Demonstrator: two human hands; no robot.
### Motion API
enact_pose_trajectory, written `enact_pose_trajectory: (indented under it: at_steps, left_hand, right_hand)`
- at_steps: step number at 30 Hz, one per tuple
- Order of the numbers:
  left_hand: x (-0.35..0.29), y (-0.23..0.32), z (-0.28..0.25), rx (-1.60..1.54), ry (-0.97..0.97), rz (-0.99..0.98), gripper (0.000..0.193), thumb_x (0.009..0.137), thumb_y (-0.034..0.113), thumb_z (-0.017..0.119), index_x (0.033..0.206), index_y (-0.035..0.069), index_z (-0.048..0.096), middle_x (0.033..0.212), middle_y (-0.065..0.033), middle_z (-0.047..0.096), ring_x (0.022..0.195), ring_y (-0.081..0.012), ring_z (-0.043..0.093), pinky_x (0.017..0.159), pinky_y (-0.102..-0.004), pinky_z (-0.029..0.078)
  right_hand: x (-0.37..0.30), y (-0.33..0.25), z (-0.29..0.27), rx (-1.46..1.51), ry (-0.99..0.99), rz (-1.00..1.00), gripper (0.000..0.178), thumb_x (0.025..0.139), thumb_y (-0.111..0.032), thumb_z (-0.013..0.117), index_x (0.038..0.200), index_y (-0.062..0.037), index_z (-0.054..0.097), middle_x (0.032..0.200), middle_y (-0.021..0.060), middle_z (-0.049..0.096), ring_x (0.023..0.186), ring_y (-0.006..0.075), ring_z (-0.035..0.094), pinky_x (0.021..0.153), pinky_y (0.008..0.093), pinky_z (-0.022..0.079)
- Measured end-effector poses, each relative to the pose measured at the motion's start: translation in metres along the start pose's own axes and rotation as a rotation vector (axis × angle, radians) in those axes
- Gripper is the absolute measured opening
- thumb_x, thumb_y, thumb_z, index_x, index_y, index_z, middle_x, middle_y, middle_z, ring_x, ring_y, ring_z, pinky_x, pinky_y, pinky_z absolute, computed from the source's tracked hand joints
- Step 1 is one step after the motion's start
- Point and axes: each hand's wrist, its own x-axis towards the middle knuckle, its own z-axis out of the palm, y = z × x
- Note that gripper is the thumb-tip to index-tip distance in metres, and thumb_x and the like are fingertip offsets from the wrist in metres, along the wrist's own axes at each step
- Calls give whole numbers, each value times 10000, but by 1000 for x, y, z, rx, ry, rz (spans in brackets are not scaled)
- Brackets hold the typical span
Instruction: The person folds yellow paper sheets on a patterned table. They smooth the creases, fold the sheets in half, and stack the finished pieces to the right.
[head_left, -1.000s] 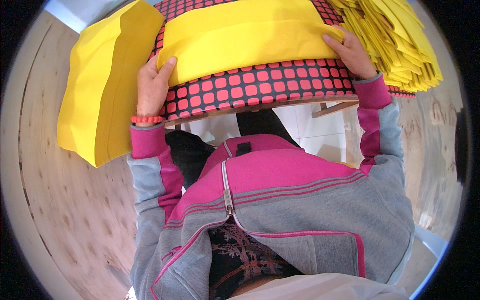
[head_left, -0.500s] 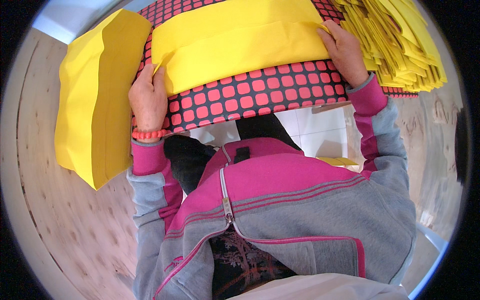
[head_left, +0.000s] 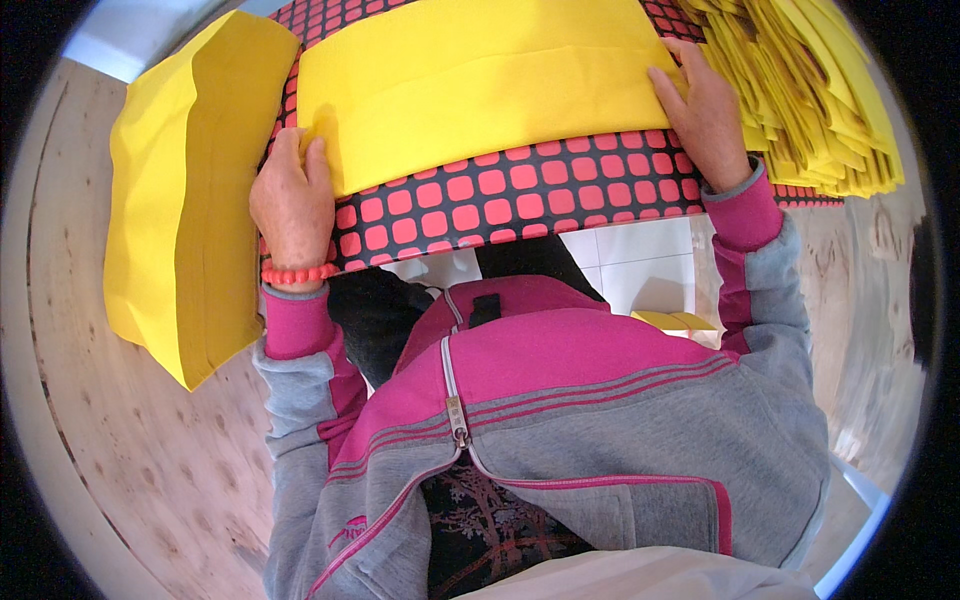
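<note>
A folded yellow fabric sheet [head_left: 480, 100] lies across a small table covered in a black cloth with red rounded squares [head_left: 490, 182]. At its left edge my left hand [head_left: 292, 195], with a red bead bracelet on the wrist, holds the fabric's corner between thumb and fingers. On the right edge rests my right hand [head_left: 708, 118]. Its thumb lies on top of the fabric and stands apart from the index finger, so this hand is open. The far edge of the sheet runs out of view.
To the left hangs a stack of yellow fabric sheets [head_left: 185, 210], bent over its support. A thick pile of folded yellow pieces [head_left: 810, 110] lies at the right of the table. Wooden boards [head_left: 130, 430] flank me, and white floor tiles [head_left: 645, 265] show below.
The raised fold near my left fingers now lies flatter. My right hand has shifted slightly right and down, and its fingers have spread from a pinch on the fabric's edge.
</note>
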Motion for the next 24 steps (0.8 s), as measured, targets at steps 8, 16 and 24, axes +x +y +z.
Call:
enact_pose_trajectory:
  at_steps: [8,16,24]
  left_hand:
    - [-4,2,-2,142,-12,-75,228,956,219,641,1147,98,663,961,-184,731,864,-413,701,711,-477,550]
    - [-8,60,3,305,39,325,498,902,216,703,1368,87,583,1469,-147,545,1386,-313,481,1143,-641,281]
    - [-27,133,31,-238,-218,498,749,936,522,630,1513,77,456,1581,-223,392,1479,-377,365,1169,-638,255]
  right_hand:
    - [-1,5,3,-14,23,-31,384,954,-239,681,1288,-79,582,1011,224,710,914,434,685,761,493,541]
    - [0,9,3,20,7,-38,379,960,-242,676,1287,-72,588,1057,229,703,974,435,676,803,485,536]
    - [1,11,3,-45,-32,-17,377,973,-233,662,1301,-61,589,1135,220,699,1023,420,676,833,463,538]
